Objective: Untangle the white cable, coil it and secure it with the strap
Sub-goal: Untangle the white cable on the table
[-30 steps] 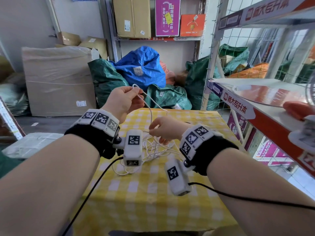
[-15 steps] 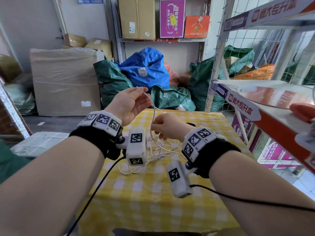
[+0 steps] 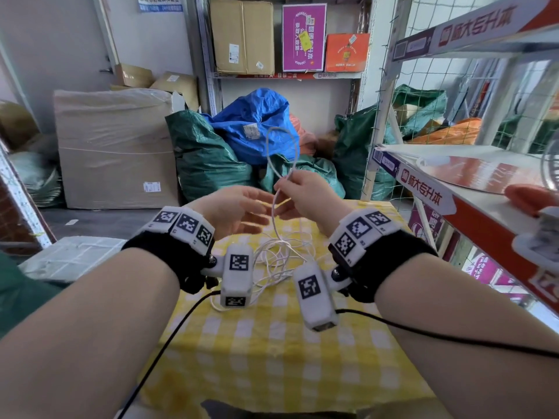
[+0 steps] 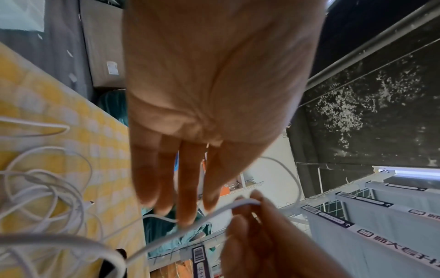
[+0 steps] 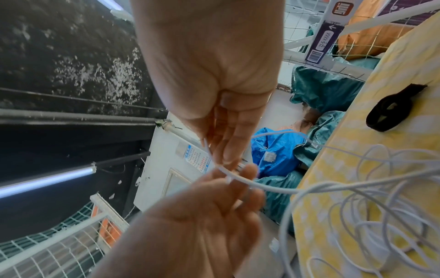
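Note:
The white cable (image 3: 281,255) lies in a loose tangle on the yellow checked tablecloth (image 3: 272,343). One strand rises from it to my right hand (image 3: 292,189), which pinches it (image 5: 221,166) between thumb and fingertips. Above that hand, a loop (image 3: 284,146) stands up. My left hand (image 3: 242,210) is just left of the right hand, with straight fingers (image 4: 185,188) reaching to the held strand and gripping nothing. In the right wrist view, the black strap (image 5: 395,111) lies curled on the cloth beyond the tangle (image 5: 381,206). It is hidden in the head view.
A metal shelf unit (image 3: 453,189) stands close along the table's right side. Green and blue sacks (image 3: 211,158) are piled right behind the table's far edge. A big wrapped box (image 3: 115,146) is at the back left. Black wrist-camera leads (image 3: 169,337) trail over the near cloth.
My left hand has let go of the cable, opened and dropped lower. My right hand has risen from the tangle and now holds the strand with a loop standing above it.

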`<control>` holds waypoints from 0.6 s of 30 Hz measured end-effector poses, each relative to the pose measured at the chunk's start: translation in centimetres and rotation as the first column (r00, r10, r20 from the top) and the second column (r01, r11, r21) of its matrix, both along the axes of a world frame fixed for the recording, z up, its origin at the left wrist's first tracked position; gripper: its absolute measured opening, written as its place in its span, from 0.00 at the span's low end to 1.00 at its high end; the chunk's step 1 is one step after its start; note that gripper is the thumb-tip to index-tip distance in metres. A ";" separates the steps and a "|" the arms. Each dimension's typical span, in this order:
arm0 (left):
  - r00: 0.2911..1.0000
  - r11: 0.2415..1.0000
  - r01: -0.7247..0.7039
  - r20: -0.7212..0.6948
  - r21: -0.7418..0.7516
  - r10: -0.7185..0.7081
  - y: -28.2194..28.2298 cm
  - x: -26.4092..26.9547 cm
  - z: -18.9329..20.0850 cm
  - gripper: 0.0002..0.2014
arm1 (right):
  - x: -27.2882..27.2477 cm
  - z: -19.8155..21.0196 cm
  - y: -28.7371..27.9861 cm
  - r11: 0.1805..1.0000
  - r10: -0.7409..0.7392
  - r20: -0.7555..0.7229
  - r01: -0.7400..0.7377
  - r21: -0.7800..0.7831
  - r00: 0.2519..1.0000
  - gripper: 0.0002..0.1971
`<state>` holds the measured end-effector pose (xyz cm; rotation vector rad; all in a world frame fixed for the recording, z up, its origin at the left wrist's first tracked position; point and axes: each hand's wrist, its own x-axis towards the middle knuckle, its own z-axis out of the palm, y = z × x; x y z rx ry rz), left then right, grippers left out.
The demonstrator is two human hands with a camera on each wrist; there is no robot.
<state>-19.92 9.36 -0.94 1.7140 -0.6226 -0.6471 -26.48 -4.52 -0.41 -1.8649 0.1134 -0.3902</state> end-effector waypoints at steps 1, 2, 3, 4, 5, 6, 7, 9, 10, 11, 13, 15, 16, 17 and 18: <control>0.997 0.994 0.082 -0.015 0.069 -0.081 0.1 -0.3 -0.1 0.10 | -0.1 0.3 -0.1 0.999 -0.009 0.017 0.008 0.052 1.000 0.10; 0.989 0.980 0.150 -0.028 0.130 -0.148 0.1 -0.7 -0.2 0.09 | -0.2 0.6 -0.2 0.995 -0.018 0.030 0.015 0.097 0.999 0.10; 0.981 0.965 0.194 -0.033 0.175 -0.192 0.1 -1.0 -0.3 0.08 | -0.3 0.9 -0.3 0.991 -0.028 0.039 0.022 0.135 0.999 0.10; 0.978 0.958 0.210 -0.024 0.196 -0.209 0.0 -1.3 -0.3 0.07 | -0.5 1.1 -0.3 0.986 -0.040 0.043 0.032 0.165 0.998 0.10; 0.979 0.961 0.201 -0.004 0.190 -0.204 -0.1 -1.6 -0.3 0.07 | -0.6 1.2 -0.4 0.981 -0.050 0.041 0.041 0.190 0.998 0.10; 0.984 0.972 0.173 0.022 0.159 -0.179 -0.4 -1.9 -0.2 0.07 | -0.8 1.3 -0.5 0.979 -0.056 0.033 0.048 0.199 0.998 0.10; 0.989 0.985 0.132 0.048 0.110 -0.138 -0.5 -2.0 -0.1 0.07 | -1.0 1.3 -0.6 0.982 -0.056 0.015 0.053 0.184 0.998 0.10; 0.996 0.999 0.036 0.084 -0.017 -0.034 -0.7 -2.0 0.6 0.07 | -1.4 1.1 -0.8 0.996 -0.035 -0.057 0.039 0.076 0.998 0.11; 0.997 0.996 -0.011 0.080 -0.084 0.017 -0.7 -2.0 1.1 0.07 | -1.7 1.0 -0.8 1.000 -0.006 -0.112 0.007 0.014 0.994 0.13; 0.996 0.987 -0.055 0.061 -0.149 0.065 -0.7 -1.9 1.6 0.07 | -1.9 0.8 -0.6 0.999 0.032 -0.173 -0.038 -0.035 0.984 0.17; 0.990 0.954 -0.136 -0.001 -0.269 0.141 -0.4 -1.9 2.6 0.08 | -2.6 0.8 -0.2 0.989 0.109 -0.294 -0.132 -0.061 0.950 0.24; 0.980 0.905 -0.200 -0.064 -0.375 0.189 0.0 -2.0 3.3 0.08 | -3.3 1.0 0.3 0.979 0.185 -0.351 -0.203 -0.017 0.918 0.23; 0.973 0.876 -0.230 -0.097 -0.425 0.208 0.2 -2.0 3.6 0.08 | -3.6 1.2 0.4 0.974 0.208 -0.354 -0.225 -0.009 0.912 0.21; 0.966 0.844 -0.259 -0.128 -0.470 0.225 0.3 -2.1 3.8 0.08 | -3.8 1.4 0.4 0.971 0.216 -0.353 -0.237 -0.016 0.910 0.19; 0.958 0.812 -0.288 -0.158 -0.508 0.241 0.5 -2.2 4.1 0.08 | -4.1 1.5 0.5 0.970 0.213 -0.352 -0.241 -0.036 0.911 0.18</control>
